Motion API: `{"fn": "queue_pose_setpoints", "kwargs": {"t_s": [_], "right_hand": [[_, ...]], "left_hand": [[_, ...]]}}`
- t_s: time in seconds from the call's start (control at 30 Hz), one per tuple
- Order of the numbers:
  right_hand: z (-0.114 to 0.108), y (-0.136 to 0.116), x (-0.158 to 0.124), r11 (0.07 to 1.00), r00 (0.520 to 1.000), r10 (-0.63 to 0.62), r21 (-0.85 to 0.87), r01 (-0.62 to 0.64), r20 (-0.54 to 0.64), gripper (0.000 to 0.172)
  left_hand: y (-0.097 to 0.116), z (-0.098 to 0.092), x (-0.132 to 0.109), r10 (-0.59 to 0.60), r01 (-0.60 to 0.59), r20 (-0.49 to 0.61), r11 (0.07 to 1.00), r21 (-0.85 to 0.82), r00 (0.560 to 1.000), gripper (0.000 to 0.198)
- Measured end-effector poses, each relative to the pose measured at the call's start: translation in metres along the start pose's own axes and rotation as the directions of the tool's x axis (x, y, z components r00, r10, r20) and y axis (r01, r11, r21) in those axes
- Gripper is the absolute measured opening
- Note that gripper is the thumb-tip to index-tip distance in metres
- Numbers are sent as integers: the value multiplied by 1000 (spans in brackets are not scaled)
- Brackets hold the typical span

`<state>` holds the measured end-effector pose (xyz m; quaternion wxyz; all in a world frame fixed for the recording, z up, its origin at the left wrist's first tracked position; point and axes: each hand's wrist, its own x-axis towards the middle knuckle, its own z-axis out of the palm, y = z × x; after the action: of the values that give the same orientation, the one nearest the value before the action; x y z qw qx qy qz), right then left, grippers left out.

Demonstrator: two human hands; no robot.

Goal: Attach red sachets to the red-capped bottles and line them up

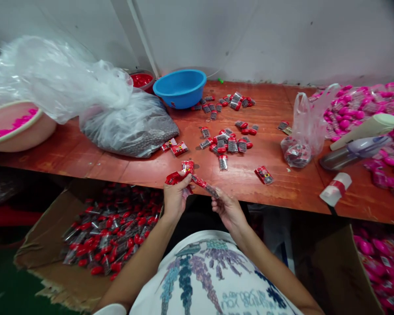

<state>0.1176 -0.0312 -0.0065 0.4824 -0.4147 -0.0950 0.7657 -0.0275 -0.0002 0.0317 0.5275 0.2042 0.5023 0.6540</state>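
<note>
My left hand is closed on a bunch of red printed wrappers at the table's front edge. My right hand pinches a small red-capped vial partly slid into a wrapper, held between both hands. More red-capped vials lie in a loose cluster on the wooden table just beyond my hands. A few filled red wrappers and another single one lie nearby.
A cardboard box of packed vials sits below left. A blue bowl, a clear bag of dark pellets, a pink basin, a small plastic bag, a tape roll and pink items surround the table.
</note>
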Motion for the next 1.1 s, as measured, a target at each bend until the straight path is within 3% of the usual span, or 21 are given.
{"fn": "queue_pose_setpoints", "kwargs": {"t_s": [0.1, 0.2, 0.23, 0.37, 0.5, 0.63, 0.9, 1.0, 1.1], "right_hand": [[-1, 4, -3, 999, 998, -41, -21, 40, -39, 29], [-1, 3, -7, 993, 988, -118, -36, 115, -103, 28], [1, 2, -8, 990, 986, -138, -50, 134, -96, 28], [12, 5, -13, 980, 989, -147, -129, 149, 24, 34], [18, 14, -12, 972, 989, -139, -182, 146, 51, 36], [16, 23, -11, 959, 987, -140, -237, 155, 75, 38], [17, 35, -10, 912, 975, -162, -353, 207, 152, 35], [17, 38, -9, 898, 972, -160, -384, 215, 172, 31], [19, 41, -10, 879, 967, -155, -419, 227, 200, 29]], "left_hand": [[18, -17, 7, 65, -69, -82, 997, -45, 995, 27], [42, -43, 18, 242, -256, -230, 966, -34, 943, 28], [47, -53, 20, 248, -252, -210, 968, 10, 946, 28], [37, -89, 15, -8, 22, -80, 984, 177, 997, 35], [6, -117, 2, -192, 209, -89, 945, 252, 977, 50], [-2, -137, -2, -275, 276, -46, 922, 270, 960, 54], [14, -151, -1, -335, 315, 7, 892, 324, 942, 53], [19, -144, -1, -306, 289, 18, 916, 277, 952, 46], [22, -127, -3, -203, 200, -8, 959, 202, 979, 39]]}}
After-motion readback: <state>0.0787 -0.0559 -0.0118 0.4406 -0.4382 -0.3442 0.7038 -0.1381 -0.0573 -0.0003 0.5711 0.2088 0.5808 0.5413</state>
